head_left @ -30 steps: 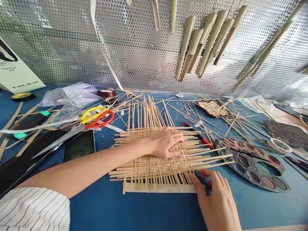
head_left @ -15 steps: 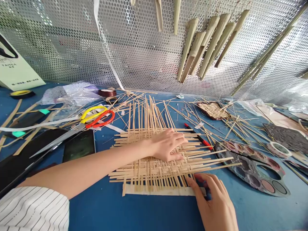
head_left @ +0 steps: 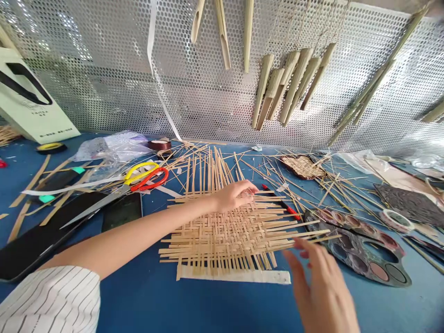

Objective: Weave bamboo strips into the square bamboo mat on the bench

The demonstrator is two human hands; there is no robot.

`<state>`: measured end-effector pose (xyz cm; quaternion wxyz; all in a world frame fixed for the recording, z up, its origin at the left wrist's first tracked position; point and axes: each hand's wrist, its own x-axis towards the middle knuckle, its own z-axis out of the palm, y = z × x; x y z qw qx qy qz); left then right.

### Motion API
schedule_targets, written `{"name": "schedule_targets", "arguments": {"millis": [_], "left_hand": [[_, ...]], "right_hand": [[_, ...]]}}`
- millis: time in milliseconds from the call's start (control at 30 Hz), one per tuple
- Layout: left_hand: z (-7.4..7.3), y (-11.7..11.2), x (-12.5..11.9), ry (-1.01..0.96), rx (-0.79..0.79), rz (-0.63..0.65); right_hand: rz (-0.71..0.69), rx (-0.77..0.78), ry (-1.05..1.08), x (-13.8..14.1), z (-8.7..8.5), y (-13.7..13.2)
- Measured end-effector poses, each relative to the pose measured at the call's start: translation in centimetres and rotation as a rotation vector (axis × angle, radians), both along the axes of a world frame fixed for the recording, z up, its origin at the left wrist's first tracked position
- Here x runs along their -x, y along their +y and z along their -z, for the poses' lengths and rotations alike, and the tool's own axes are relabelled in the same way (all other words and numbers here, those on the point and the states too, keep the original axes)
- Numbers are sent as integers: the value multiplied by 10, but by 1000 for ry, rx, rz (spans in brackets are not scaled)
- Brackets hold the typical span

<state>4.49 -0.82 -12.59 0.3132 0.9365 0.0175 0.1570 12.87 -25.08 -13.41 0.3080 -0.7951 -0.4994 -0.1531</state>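
Note:
A woven mat of thin bamboo strips (head_left: pixel 229 231) lies on the blue table, loose strip ends sticking out on all sides. Along its near edge runs a pale flat strip (head_left: pixel 239 275), joined to the ends there. My left hand (head_left: pixel 234 196) is over the mat's far right part, thumb and bent fingers apart; whether it touches the strips is hard to see. Just off the mat's near right corner hovers my right hand (head_left: pixel 321 282), fingers spread and holding nothing, slightly blurred. Long strip ends reach out beside its fingertips.
Left of the mat lie scissors (head_left: pixel 128 185), a dark phone (head_left: pixel 123 212) and a black case (head_left: pixel 52 236). To the right are a red-and-black pen (head_left: pixel 286 206), a paint palette (head_left: pixel 360 249) and scattered strips (head_left: pixel 336 185). A perforated metal panel (head_left: pixel 208 101) stands behind.
My right hand has let go of the near strip's right end and moved right. My left hand has lifted from lying flat and shifted toward the far edge. The view has tilted up.

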Motion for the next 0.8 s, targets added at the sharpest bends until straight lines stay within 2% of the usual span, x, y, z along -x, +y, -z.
{"name": "schedule_targets", "arguments": {"millis": [100, 200, 300, 400, 533, 800], "left_hand": [[-6, 19, -10, 16, -240, -28], [-5, 28, -25, 30, -358, 25], [4, 28, -36, 42, -361, 78], [16, 26, -39, 23, -344, 106], [26, 28, -39, -15, -376, 93], [32, 29, -41, -61, -482, 82]], "right_hand": [[-26, 37, 17, -17, -30, 20], [-159, 254, 135, -34, -40, 62], [-183, 416, 251, -46, -25, 105], [-196, 446, 337, -53, -4, 128], [-179, 432, 386, -58, 12, 131], [-200, 298, 550, -56, 17, 127]]}}
